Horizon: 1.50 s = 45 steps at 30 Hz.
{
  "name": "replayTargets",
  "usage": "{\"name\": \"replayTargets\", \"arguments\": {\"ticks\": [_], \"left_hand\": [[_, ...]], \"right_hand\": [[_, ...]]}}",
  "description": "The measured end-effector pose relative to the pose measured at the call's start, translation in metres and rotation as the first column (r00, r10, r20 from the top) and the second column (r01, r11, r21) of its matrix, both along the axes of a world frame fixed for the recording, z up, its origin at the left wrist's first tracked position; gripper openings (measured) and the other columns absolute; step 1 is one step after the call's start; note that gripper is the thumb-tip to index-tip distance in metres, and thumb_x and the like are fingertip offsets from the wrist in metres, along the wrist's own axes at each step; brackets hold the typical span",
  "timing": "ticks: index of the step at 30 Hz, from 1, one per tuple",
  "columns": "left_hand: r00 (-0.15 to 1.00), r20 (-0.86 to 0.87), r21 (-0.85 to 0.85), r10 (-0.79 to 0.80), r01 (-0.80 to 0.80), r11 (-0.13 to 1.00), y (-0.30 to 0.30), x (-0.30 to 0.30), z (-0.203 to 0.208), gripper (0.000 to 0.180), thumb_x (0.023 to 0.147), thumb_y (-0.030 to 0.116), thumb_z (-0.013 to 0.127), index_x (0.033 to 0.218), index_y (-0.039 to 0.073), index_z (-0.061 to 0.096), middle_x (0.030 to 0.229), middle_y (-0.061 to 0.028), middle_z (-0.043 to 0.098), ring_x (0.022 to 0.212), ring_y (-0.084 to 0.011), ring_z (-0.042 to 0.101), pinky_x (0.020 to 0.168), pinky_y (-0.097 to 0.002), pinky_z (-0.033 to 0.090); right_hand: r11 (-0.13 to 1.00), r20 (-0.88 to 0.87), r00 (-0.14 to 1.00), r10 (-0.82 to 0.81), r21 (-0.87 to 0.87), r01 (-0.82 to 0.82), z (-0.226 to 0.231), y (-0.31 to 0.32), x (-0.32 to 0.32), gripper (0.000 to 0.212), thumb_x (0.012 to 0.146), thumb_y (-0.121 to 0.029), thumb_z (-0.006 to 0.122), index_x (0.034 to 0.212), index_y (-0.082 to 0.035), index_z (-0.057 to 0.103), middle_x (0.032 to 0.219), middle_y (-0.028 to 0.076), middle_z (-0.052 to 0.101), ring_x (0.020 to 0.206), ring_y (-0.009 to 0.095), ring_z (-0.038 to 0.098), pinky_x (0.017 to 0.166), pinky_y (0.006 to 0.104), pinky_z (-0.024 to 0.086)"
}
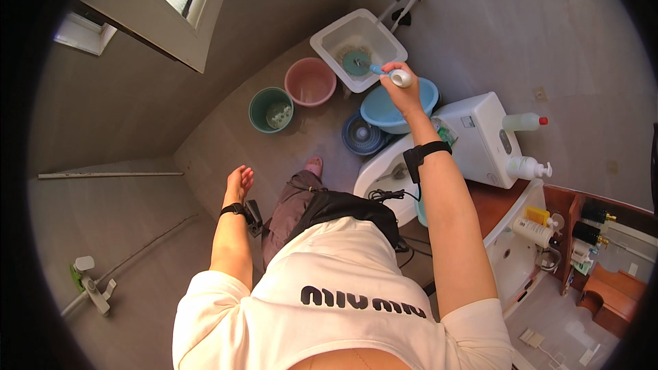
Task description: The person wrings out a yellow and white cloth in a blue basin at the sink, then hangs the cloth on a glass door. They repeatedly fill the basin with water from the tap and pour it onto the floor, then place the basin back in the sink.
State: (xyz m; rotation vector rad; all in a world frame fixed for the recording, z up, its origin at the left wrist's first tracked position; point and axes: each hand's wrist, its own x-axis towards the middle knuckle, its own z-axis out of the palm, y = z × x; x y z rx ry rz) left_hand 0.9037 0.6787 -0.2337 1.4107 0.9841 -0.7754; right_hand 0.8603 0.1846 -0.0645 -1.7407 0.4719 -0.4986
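My right hand (400,89) reaches forward, its fingers closed around a tool with a blue-and-white handle (399,78). The handle's round white end points up toward me, and its slim far end dips into a white utility sink (327,40). At the bottom of that sink is a round teal patch (356,62); I cannot tell the tool's head from it. Low at my left side, my left hand (240,183) hangs with its fingers loosely bent and apart, holding nothing. It is away from the buckets and the sink. Both wrists wear black straps.
A pink bucket (310,82) and a green bucket (263,123) stand left of the sink. Below my right hand are a light blue basin (375,111) and a dark blue basket (353,138). A white toilet (372,177) with bottles on its tank is at right, beside a washbasin (519,238).
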Motion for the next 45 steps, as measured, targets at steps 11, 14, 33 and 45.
{"name": "replayTargets", "arguments": {"ticks": [11, 14, 33, 45], "left_hand": [[0.302, 0.792, 0.312, -0.531, 0.547, 0.777, -0.231, 0.048, 0.077, 0.029, 0.084, 0.02, 0.059, 0.106, 0.001, 0.061, 0.098, -0.0108, 0.065, 0.092, -0.018, 0.061, 0.08, -0.029, 0.047], [0.067, 0.899, 0.34, -0.432, 0.514, 0.788, -0.335, 0.017, 0.154, 0.027, 0.087, 0.02, 0.056, 0.106, 0.002, 0.059, 0.1, -0.012, 0.062, 0.093, -0.0207, 0.06, 0.081, -0.0309, 0.046], [-0.34, 0.632, 0.774, -0.697, 0.233, 0.589, -0.453, 0.005, 0.211, 0.014, 0.076, 0.009, 0.052, 0.085, 0.009, 0.064, 0.074, -0.0098, 0.065, 0.07, -0.0265, 0.062, 0.081, -0.0398, 0.046], [-0.297, 0.677, 0.735, -0.674, 0.221, 0.641, -0.453, -0.003, 0.213, 0.01, 0.075, 0.01, 0.054, 0.08, 0.009, 0.063, 0.071, -0.0087, 0.064, 0.066, -0.0283, 0.062, 0.064, -0.0399, 0.048]], "right_hand": [[0.999, 0.022, 1.0, -0.018, 0.028, 0.017, -0.005, 0.005, -0.003, 0.015, 0.075, -0.006, 0.066, 0.087, -0.006, 0.058, 0.09, 0.001, 0.061, 0.085, 0.01, 0.055, 0.077, 0.0243, 0.044], [1.0, 0.027, 1.0, -0.012, -0.009, 0.012, -0.01, 0.006, -0.002, 0.019, 0.072, -0.006, 0.068, 0.088, -0.005, 0.058, 0.089, 0.004, 0.064, 0.085, 0.016, 0.06, 0.077, 0.0283, 0.047], [0.951, -0.007, 0.998, 0.056, -0.305, -0.056, -0.033, -0.007, -0.011, 0.024, 0.076, -0.009, 0.066, 0.099, -0.005, 0.059, 0.101, 0.007, 0.063, 0.095, 0.02, 0.059, 0.081, 0.029, 0.046], [0.958, 0.0, 0.998, 0.062, -0.28, -0.06, -0.033, -0.003, -0.011, 0.025, 0.076, -0.009, 0.066, 0.1, -0.005, 0.059, 0.102, 0.007, 0.062, 0.096, 0.021, 0.058, 0.081, 0.0293, 0.046]]}}
